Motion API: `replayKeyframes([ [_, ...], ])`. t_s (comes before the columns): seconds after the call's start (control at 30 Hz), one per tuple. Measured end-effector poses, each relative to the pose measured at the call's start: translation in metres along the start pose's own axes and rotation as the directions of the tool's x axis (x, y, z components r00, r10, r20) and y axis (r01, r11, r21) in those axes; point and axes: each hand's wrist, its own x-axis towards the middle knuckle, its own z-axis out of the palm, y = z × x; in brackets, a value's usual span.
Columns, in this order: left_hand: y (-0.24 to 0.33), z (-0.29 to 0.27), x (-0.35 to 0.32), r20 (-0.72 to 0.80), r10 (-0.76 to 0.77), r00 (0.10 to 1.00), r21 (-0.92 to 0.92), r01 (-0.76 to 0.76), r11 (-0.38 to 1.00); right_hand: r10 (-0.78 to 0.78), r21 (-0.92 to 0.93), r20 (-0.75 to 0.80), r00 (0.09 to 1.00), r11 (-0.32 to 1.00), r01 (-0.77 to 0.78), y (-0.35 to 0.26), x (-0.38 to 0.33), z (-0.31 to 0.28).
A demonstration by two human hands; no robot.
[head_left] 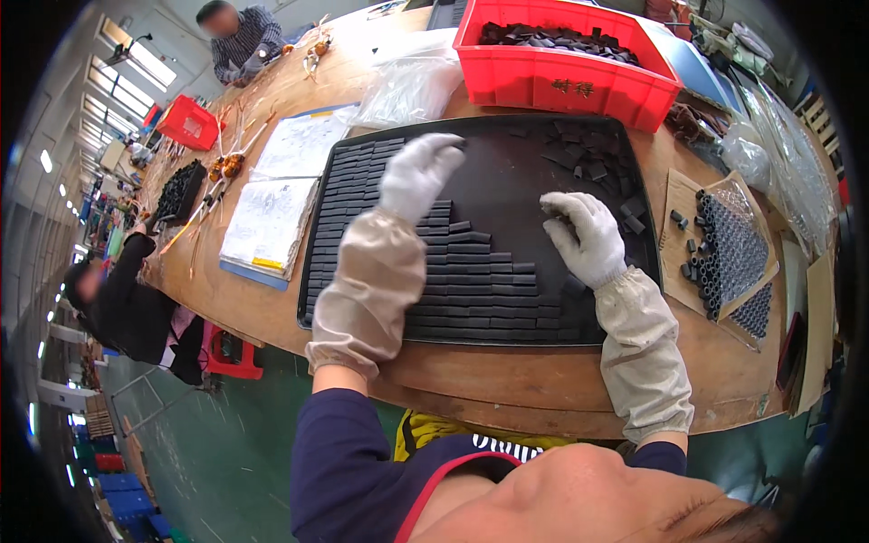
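A black tray (507, 185) lies on the table before me. Rows of small black rectangular pieces (471, 299) fill its left and near parts, and loose pieces (593, 149) are scattered at its far right. My left hand (419, 174), in a white glove, is over the far ends of the rows. Its fingers are pressed together, with a dark bit at their tips too small to make out. Above the right half of the tray, my gloved right hand (587, 237) has its fingers curled; a dark spot shows by the fingertips. What it holds is unclear.
Behind the tray stands a red bin (570, 86) of black pieces. Papers on a clipboard (267, 217) lie to the left, a plastic bag (412, 90) behind them. At right, a cardboard tray (674, 244) holds dark rings under bubble wrap. Two people (244, 41) work at the left.
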Motion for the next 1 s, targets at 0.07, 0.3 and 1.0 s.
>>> replayKeyframes([
  [0.07,-0.013,-0.032,0.020,-0.028,-0.007,1.000,0.424,0.019,0.906,0.039,0.011,0.002,0.999,0.999,-0.039,0.000,-0.002,0.001],
  [0.3,-0.055,-0.064,0.028,0.210,-0.080,0.974,0.914,-0.167,0.370,0.043,-0.004,0.029,0.999,0.999,-0.043,0.005,-0.003,0.003],
  [1.0,-0.051,-0.055,0.016,0.257,-0.074,0.964,0.959,-0.244,0.147,-0.060,-0.065,0.037,0.998,0.996,0.062,0.014,-0.007,0.012],
])
